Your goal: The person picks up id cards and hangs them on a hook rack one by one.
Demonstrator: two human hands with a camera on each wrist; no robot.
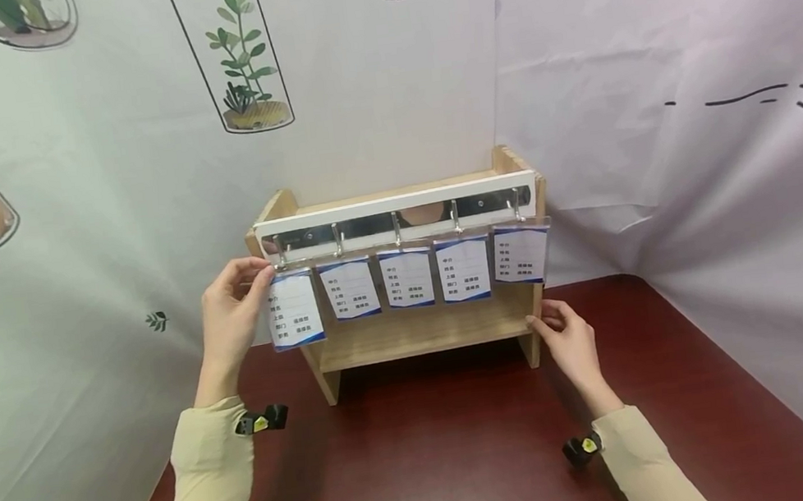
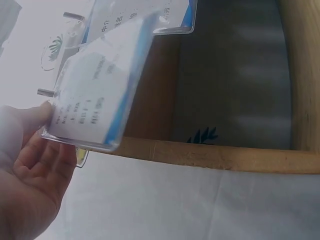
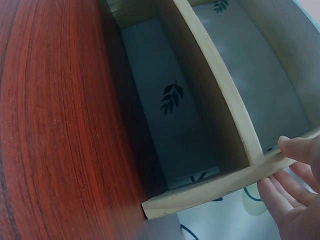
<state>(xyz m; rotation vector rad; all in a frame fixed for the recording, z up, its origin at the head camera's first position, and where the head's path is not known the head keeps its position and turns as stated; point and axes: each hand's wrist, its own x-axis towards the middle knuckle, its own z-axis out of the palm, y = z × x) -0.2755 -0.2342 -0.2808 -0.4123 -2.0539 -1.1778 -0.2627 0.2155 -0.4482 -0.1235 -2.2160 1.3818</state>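
A small wooden rack (image 1: 422,336) stands on the dark red table (image 1: 469,449). Its white rail (image 1: 396,201) carries metal hooks with several clear-sleeved badge cards hanging from them. My left hand (image 1: 259,273) pinches the top of the leftmost card (image 1: 295,312), close to its hook (image 1: 279,252), and the card hangs tilted. In the left wrist view that card (image 2: 95,95) lies against my fingers (image 2: 35,160). My right hand (image 1: 539,319) grips the rack's right side panel low down. In the right wrist view its thumb (image 3: 297,148) and fingers clasp the panel's edge (image 3: 220,185).
White sheets printed with plants hang close behind the rack and to the left, and a plain pale sheet closes the right side. The other cards (image 1: 407,279) hang side by side across the rack's front. Bare red tabletop lies between me and the rack.
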